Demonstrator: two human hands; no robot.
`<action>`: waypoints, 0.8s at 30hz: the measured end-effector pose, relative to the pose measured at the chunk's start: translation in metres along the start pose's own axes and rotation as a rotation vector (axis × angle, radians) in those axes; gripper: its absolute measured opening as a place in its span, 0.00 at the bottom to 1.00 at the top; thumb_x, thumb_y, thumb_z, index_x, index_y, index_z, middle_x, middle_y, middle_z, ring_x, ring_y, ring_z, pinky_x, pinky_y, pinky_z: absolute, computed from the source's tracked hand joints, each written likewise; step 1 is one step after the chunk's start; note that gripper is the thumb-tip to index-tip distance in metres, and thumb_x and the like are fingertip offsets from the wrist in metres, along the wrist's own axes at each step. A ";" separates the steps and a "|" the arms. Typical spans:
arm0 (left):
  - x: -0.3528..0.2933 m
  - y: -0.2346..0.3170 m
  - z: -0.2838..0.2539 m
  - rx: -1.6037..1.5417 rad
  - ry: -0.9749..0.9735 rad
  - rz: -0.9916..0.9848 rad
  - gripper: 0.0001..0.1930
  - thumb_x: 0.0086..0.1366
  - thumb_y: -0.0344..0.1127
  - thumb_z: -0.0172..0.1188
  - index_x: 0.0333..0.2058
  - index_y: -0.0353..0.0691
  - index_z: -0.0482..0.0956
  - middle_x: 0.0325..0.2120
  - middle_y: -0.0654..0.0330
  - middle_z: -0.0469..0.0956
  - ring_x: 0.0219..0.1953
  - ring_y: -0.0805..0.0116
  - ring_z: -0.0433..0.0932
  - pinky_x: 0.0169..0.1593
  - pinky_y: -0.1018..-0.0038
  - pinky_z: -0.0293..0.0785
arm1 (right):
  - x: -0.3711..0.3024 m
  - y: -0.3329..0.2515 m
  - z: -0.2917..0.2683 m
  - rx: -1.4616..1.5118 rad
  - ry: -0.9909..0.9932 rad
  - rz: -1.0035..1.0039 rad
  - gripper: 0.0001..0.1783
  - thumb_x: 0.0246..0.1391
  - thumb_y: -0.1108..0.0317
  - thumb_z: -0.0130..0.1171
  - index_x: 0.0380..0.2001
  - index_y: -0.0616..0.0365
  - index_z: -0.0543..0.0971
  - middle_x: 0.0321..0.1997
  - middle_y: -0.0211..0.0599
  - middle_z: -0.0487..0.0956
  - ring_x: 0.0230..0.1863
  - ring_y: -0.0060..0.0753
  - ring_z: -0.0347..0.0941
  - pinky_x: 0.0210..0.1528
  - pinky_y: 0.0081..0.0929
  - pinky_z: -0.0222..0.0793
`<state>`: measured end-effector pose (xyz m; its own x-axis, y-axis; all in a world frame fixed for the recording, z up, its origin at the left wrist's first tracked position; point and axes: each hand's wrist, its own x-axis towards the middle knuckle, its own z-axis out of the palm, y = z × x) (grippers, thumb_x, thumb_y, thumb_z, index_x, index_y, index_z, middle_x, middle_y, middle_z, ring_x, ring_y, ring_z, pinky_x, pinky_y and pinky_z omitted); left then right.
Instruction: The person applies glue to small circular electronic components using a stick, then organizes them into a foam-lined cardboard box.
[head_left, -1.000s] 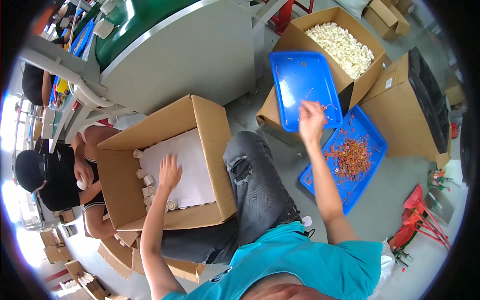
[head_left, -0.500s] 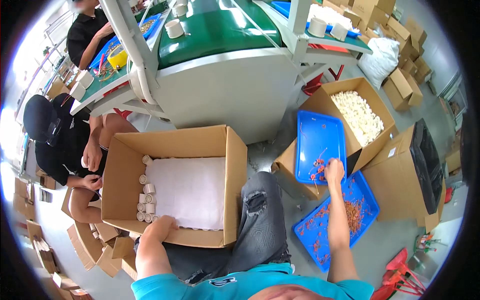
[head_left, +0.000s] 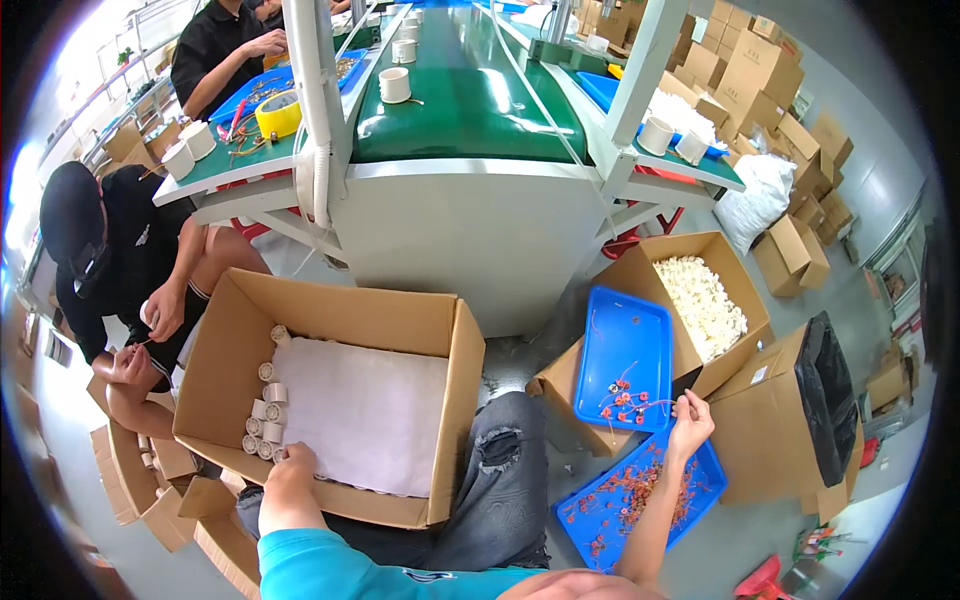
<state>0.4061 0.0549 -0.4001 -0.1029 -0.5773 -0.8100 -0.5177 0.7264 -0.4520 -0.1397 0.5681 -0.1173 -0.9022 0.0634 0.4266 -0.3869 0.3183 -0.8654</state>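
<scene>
My right hand (head_left: 690, 425) is closed in a pinch on a thin red wire (head_left: 655, 403), beside the upper blue tray (head_left: 640, 340). Small red parts with wires (head_left: 625, 405) lie at that tray's near end. Below it, a second blue tray (head_left: 572, 520) holds a heap of similar parts (head_left: 640, 495). My left hand (head_left: 295, 465) reaches into an open cardboard box (head_left: 330, 295), its fingers curled downward; anything in them is hidden. Just beside it, several short white cylinders (head_left: 268, 425) stand and lie along the box's left side, by a pale liner sheet (head_left: 370, 410).
Ahead is a green conveyor belt (head_left: 460, 110) carrying white cylinders. A seated person (head_left: 120, 260) on the left handles a white piece. At right stand a box of cream-coloured pieces (head_left: 700, 310) and a box with a black liner (head_left: 830, 400).
My right hand has drawn back from the upper tray to the right, with a wire now stretched from it. My left hand has shifted toward the white cylinders. The head view has tilted up.
</scene>
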 end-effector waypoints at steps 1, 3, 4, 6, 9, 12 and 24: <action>0.002 0.002 -0.003 -0.025 0.024 0.033 0.22 0.56 0.41 0.66 0.51 0.46 0.81 0.53 0.57 0.78 0.53 0.56 0.78 0.46 0.48 0.75 | -0.005 -0.005 0.000 0.161 -0.026 0.073 0.08 0.56 0.79 0.61 0.39 0.69 0.81 0.32 0.34 0.79 0.27 0.22 0.75 0.31 0.21 0.74; 0.003 -0.003 -0.011 -0.041 0.031 0.118 0.21 0.52 0.40 0.70 0.46 0.46 0.84 0.49 0.57 0.81 0.50 0.57 0.80 0.45 0.52 0.77 | -0.017 -0.037 0.006 0.236 -0.024 0.099 0.09 0.56 0.79 0.61 0.40 0.70 0.80 0.33 0.36 0.79 0.27 0.23 0.75 0.31 0.21 0.74; 0.003 -0.008 -0.015 -0.055 0.041 0.205 0.20 0.47 0.39 0.74 0.42 0.46 0.86 0.45 0.57 0.83 0.47 0.58 0.82 0.45 0.55 0.79 | -0.022 -0.054 0.014 0.310 -0.021 0.126 0.10 0.57 0.78 0.60 0.42 0.71 0.80 0.34 0.37 0.79 0.26 0.23 0.75 0.31 0.21 0.74; -0.004 -0.003 -0.065 -0.097 0.030 0.274 0.19 0.37 0.39 0.78 0.32 0.43 0.88 0.37 0.55 0.85 0.42 0.57 0.83 0.42 0.62 0.81 | -0.030 -0.086 0.032 0.353 -0.129 0.179 0.10 0.57 0.79 0.60 0.42 0.71 0.79 0.34 0.37 0.79 0.27 0.25 0.76 0.31 0.21 0.75; -0.037 -0.006 -0.124 -0.133 0.388 0.448 0.30 0.35 0.45 0.80 0.35 0.31 0.83 0.39 0.47 0.82 0.44 0.50 0.81 0.47 0.60 0.78 | -0.045 -0.122 0.081 0.474 -0.402 0.176 0.10 0.54 0.82 0.61 0.41 0.75 0.79 0.42 0.42 0.78 0.31 0.33 0.80 0.35 0.26 0.80; -0.121 -0.035 -0.181 -0.742 0.627 0.510 0.45 0.38 0.45 0.78 0.53 0.34 0.66 0.45 0.41 0.77 0.47 0.45 0.77 0.51 0.60 0.75 | -0.071 -0.181 0.141 0.691 -0.765 0.257 0.17 0.53 0.83 0.61 0.47 0.76 0.77 0.43 0.42 0.79 0.41 0.40 0.82 0.45 0.31 0.81; -0.331 -0.073 -0.206 -2.001 1.393 1.092 0.30 0.46 0.31 0.74 0.50 0.37 0.74 0.47 0.60 0.75 0.49 0.72 0.73 0.54 0.72 0.69 | -0.181 -0.294 0.287 0.870 -1.324 0.308 0.15 0.56 0.81 0.59 0.47 0.73 0.77 0.40 0.45 0.82 0.41 0.37 0.82 0.46 0.29 0.81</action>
<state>0.3027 0.1160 -0.0220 -0.4232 -0.8042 0.4173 0.3445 0.2832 0.8950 0.0827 0.1912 -0.0153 -0.3069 -0.9462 0.1021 0.2616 -0.1870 -0.9469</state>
